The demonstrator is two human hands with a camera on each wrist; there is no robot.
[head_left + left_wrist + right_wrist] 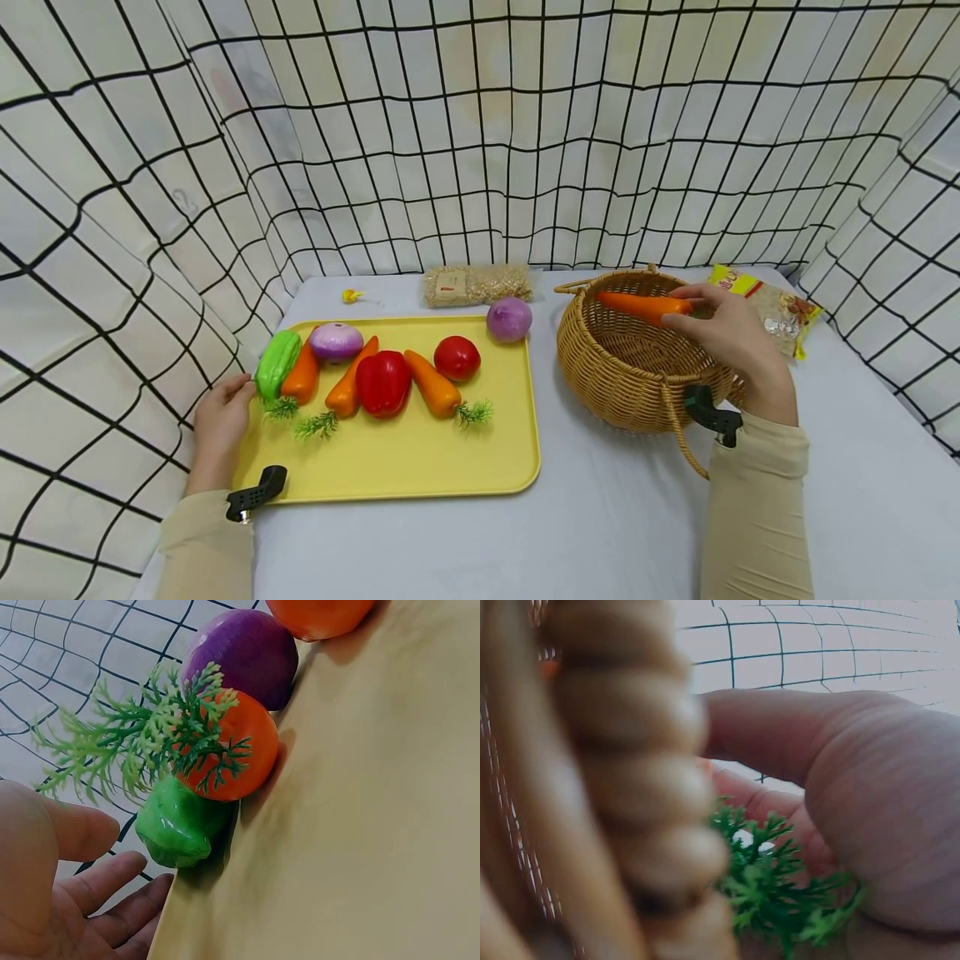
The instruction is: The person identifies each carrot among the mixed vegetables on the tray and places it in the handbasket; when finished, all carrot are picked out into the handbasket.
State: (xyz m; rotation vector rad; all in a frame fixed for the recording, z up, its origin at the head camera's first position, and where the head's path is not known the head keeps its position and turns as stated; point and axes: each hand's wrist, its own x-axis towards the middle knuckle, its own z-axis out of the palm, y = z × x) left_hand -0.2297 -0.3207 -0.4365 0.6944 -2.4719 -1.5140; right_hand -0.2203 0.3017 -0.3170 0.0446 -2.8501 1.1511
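Observation:
My right hand (pixel 723 329) pinches an orange carrot (pixel 637 307) by its thick end, over the mouth of the wicker basket (pixel 600 392). In the right wrist view the carrot's green leafy top (pixel 780 885) shows under the palm, and the basket's rim (pixel 637 765) hides most of the rest. At the left edge of the yellow tray (pixel 405 467), my left hand (pixel 225 417) has its fingers loosely extended beside a green vegetable (pixel 277 365). Its fingertips (pixel 161 889) are right at the tray's rim, and the palm holds nothing.
On the tray lie several carrots (pixel 431 383), a red bell pepper (pixel 384 383), a tomato (pixel 457 358) and a purple onion (pixel 336 342). Another onion (pixel 509 320) sits at its back right corner. Behind are a bag of grains (pixel 476 285) and a yellow-topped packet (pixel 780 317).

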